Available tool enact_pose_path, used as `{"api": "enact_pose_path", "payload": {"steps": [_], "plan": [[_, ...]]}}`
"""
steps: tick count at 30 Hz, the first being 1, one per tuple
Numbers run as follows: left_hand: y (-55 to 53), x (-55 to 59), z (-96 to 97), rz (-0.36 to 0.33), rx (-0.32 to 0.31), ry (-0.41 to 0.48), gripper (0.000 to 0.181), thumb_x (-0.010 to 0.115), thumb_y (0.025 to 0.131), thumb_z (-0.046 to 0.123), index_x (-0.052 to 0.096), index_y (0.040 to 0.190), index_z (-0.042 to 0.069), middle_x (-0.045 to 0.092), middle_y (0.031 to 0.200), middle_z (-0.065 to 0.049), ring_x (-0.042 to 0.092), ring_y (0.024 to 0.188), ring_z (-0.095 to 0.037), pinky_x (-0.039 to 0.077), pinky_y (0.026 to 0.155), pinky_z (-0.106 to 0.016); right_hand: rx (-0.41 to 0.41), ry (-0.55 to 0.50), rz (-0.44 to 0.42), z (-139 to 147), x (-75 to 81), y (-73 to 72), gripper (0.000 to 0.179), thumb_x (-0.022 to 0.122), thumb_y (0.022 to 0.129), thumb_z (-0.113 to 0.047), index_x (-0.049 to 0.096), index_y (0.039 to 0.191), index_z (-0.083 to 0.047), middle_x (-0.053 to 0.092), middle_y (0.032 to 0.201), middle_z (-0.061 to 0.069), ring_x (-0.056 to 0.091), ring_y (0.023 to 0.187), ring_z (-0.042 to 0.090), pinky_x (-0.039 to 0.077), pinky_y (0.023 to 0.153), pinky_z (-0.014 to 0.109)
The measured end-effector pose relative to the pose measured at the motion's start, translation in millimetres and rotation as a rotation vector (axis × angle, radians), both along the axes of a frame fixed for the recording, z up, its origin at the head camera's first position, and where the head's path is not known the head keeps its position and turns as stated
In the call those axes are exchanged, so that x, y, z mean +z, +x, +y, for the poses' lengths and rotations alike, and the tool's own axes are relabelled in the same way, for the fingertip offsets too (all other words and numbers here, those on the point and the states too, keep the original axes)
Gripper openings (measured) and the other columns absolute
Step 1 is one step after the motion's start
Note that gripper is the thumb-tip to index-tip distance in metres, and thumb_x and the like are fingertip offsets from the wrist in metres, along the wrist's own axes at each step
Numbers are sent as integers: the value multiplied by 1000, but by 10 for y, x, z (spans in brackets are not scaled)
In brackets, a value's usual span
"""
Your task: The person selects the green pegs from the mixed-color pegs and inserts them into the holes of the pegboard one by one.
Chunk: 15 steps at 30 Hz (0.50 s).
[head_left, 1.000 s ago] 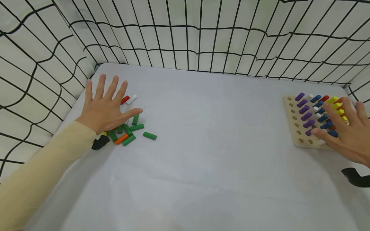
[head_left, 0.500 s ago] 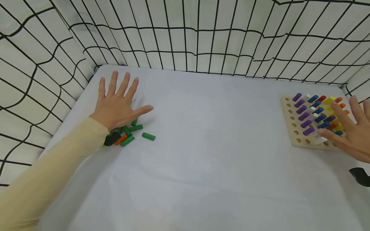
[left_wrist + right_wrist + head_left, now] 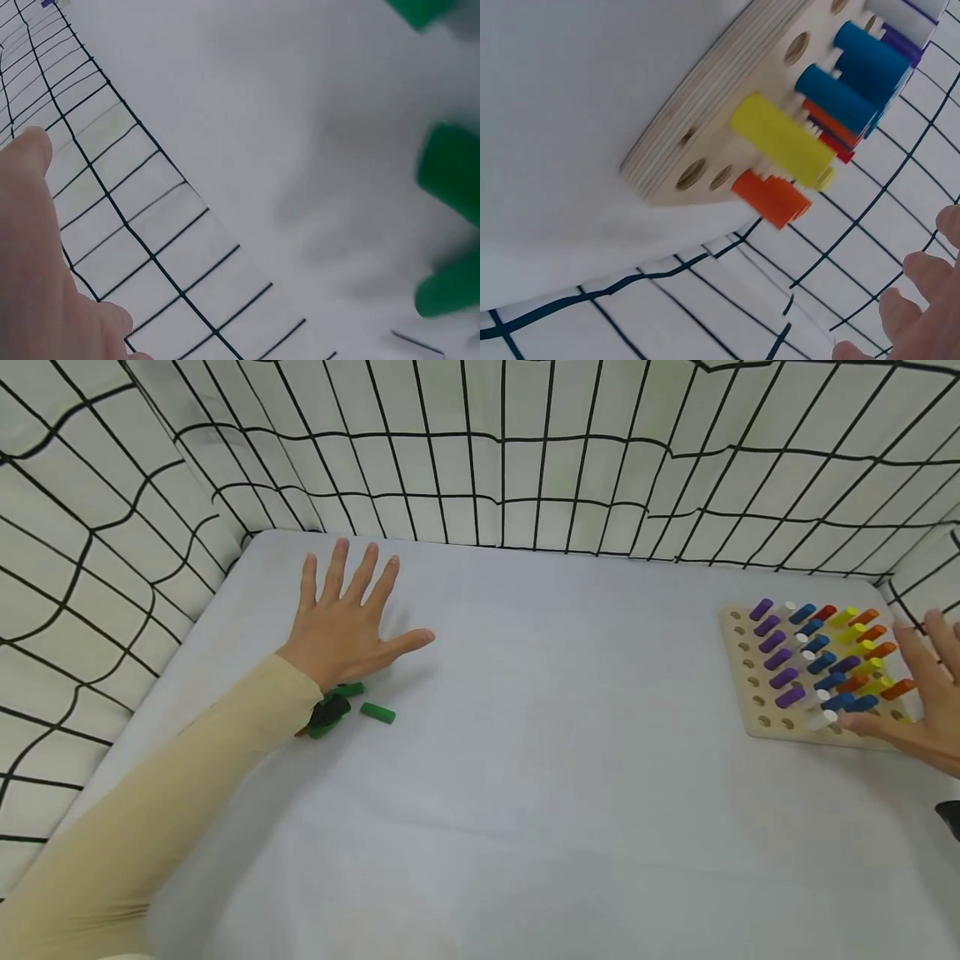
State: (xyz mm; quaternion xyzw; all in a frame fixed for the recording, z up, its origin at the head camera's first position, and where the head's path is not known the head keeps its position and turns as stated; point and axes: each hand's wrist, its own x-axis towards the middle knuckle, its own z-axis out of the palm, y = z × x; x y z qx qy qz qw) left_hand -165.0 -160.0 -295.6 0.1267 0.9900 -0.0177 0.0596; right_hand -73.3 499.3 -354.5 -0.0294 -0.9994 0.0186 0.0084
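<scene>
My left hand (image 3: 348, 622) is held with straight, spread fingers above the table's left side, holding nothing. Its wrist covers part of a loose pile of green pegs (image 3: 347, 690), and a single green peg (image 3: 377, 712) lies just right of them. Blurred green pegs (image 3: 454, 169) fill the right edge of the left wrist view. At the far right, my right hand (image 3: 930, 693) has its fingers spread over the right edge of a wooden pegboard (image 3: 738, 660). Purple pegs (image 3: 776, 657), yellow pegs (image 3: 780, 139), and blue, white and orange pegs stand in its holes. The board's left column has bare holes.
A black wire grid (image 3: 502, 468) fences the table's back and left sides, and more grid rises beyond the board at right. White cloth (image 3: 562, 735) covers the tabletop between the pile and the board.
My left hand has moved right across the pile and now hides the red and white pegs seen earlier. The right hand has shifted right, uncovering more of the board's pegs.
</scene>
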Motion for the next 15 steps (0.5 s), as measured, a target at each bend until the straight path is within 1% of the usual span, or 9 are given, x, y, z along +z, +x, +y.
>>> {"api": "enact_pose_path", "payload": {"steps": [1,2,4,6,7,10,12,13,15], "plan": [[-7,-5,37,-2,-3,1,108,18,87,94,-13,165,27,-22,174,-3,-36,157,-32,-27,125,-65,-2,-13,13,-13,20,15,133,46,76,-95,-13,165,-16,-29,170,10,-28,158,36,-16,126,68],[-13,-10,73,-5,-6,1,108,18,87,95,-14,165,27,-23,173,-2,-36,156,-32,-27,125,-64,2,-23,22,22,14,9,134,49,76,-94,-11,166,-15,-27,171,10,-25,159,37,-14,126,69],[-15,-24,145,-5,-13,3,108,18,87,95,-14,165,28,-23,173,-1,-36,157,-32,-27,125,-64,8,-27,43,109,-38,-9,134,50,76,-94,-12,166,-15,-28,170,7,-27,159,33,-15,127,68],[-15,-39,225,-3,-23,10,108,19,87,95,-14,165,28,-23,173,-1,-36,157,-32,-26,126,-63,5,-27,61,171,-77,-19,134,48,76,-96,-11,166,-15,-27,171,5,-26,160,31,-14,127,67],[-17,-47,270,-1,-30,16,107,20,87,94,-14,165,29,-23,173,-1,-36,157,-31,-26,126,-63,1,-28,63,173,-73,-12,134,47,77,-96,-11,166,-14,-27,171,5,-25,160,31,-14,128,66],[-28,-77,417,11,-62,34,106,22,88,93,-13,165,29,-22,174,0,-35,158,-30,-24,128,-61,-21,-40,42,85,27,48,133,48,80,-93,-8,165,-8,-25,171,12,-21,161,36,-11,128,68],[-35,-97,521,17,-90,42,105,24,89,92,-12,165,29,-20,174,0,-33,159,-30,-23,128,-61,-29,-50,32,72,43,88,131,49,83,-90,-10,165,-7,-25,171,13,-21,160,37,-11,128,67],[-38,-108,572,19,-103,46,105,25,89,92,-11,166,29,-19,175,0,-32,159,-30,-22,129,-61,-34,-54,24,79,44,105,131,52,83,-87,-11,164,-6,-25,171,13,-21,160,37,-12,128,67],[-42,-129,667,28,-128,55,105,28,90,90,-8,166,28,-16,175,0,-29,160,-31,-21,129,-61,-43,-66,27,179,-53,113,130,56,84,-85,-13,164,-8,-26,171,11,-22,160,35,-12,128,66]]}}
